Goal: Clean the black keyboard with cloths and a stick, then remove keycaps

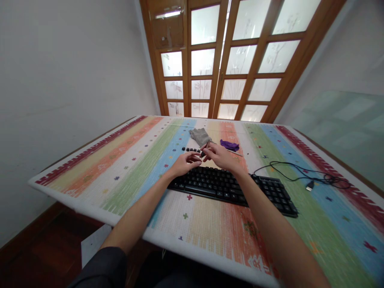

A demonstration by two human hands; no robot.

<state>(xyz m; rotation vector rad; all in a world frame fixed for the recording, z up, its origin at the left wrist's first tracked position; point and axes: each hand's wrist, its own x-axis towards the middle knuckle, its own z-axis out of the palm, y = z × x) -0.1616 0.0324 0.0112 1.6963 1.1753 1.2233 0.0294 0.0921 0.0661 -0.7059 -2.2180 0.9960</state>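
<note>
Over the back edge of a black keyboard (207,191), my two hands meet. My right hand (220,155) is closed around a small dark object (203,153); its kind is too small to make out. My left hand (186,163) is close against it, thumb and fingers curled toward each other, and whatever they pinch is hidden. Just beyond my left hand, several loose black keycaps (191,150) stand in a row on the tablecloth. A grey cloth (199,137) lies crumpled behind the hands, with a purple cloth (229,145) to its right.
The keyboard's cable (288,166) loops to the right, its USB plug (310,185) lying on the striped tablecloth (120,172). A thin pale strip (235,152) lies before the purple cloth. Glazed wooden doors (210,60) stand behind the table, with walls on both sides.
</note>
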